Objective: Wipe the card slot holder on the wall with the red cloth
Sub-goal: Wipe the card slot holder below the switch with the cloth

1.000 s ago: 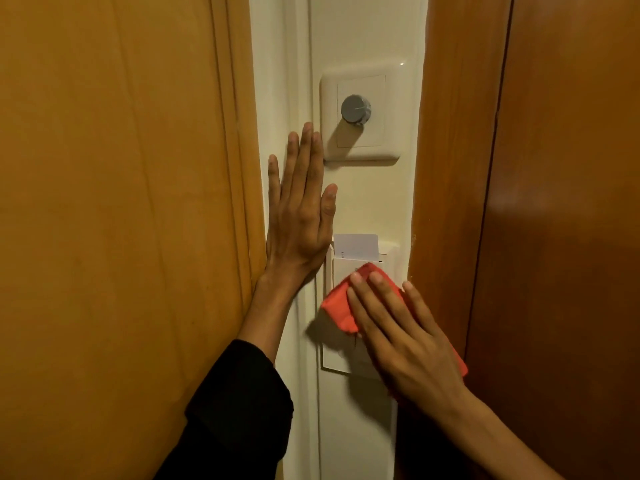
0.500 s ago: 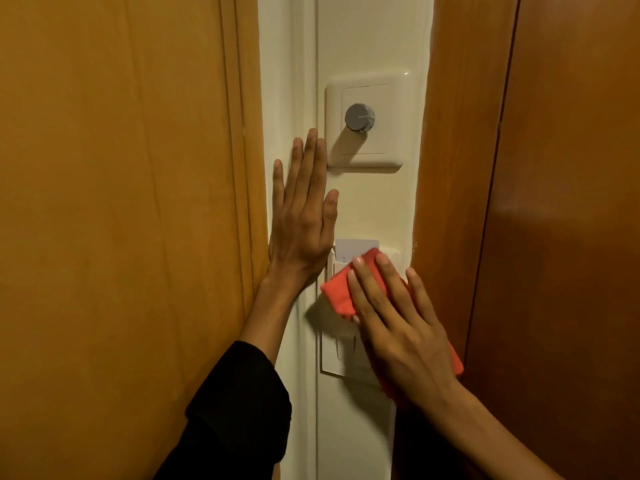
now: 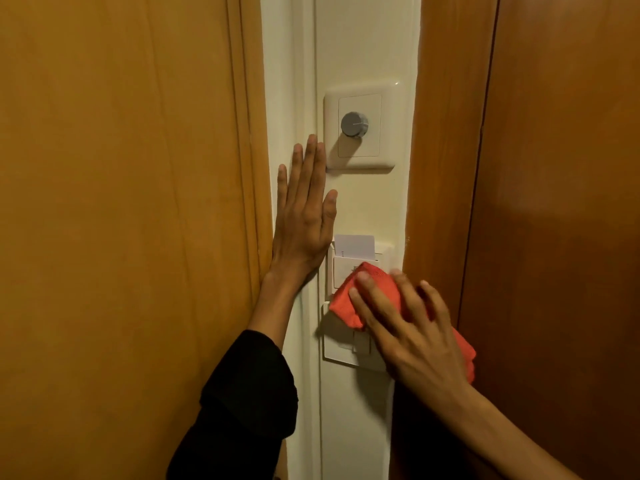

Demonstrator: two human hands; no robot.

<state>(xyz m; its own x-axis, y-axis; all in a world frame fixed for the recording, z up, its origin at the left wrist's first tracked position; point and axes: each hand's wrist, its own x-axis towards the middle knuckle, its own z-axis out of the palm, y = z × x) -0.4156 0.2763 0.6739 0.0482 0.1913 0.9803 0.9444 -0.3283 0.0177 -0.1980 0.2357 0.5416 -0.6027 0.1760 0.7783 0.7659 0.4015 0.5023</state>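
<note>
A: The left hand (image 3: 304, 226) lies flat on the wall (image 3: 363, 46), fingers straight and close together, holding nothing. The right hand (image 3: 412, 327) is spread wide, palm down on the red cloth (image 3: 346, 299).

B: Why the flat left hand?

A: I'd judge it a brace: it steadies the person while the other hand rubs. Its fingertips reach up just beside the dial plate (image 3: 360, 128), and its heel sits right next to the holder (image 3: 343, 268).

B: And the holder itself?

A: Directly under the right fingertips and just right of the left wrist. A white card (image 3: 355, 244) stands in its top slot, above the cloth. The cloth covers the holder's lower right face; only the upper left part shows.

B: Is the cloth pinched?

A: No, it looks pressed, not pinched. The fingers fan over it, pushing it against the holder, and a corner of it sticks out below the right palm toward the door (image 3: 554, 202). The spread likely gives broad, even pressure.

B: What sits below?

A: Another switch plate (image 3: 341, 344), partly under the right hand.
</note>
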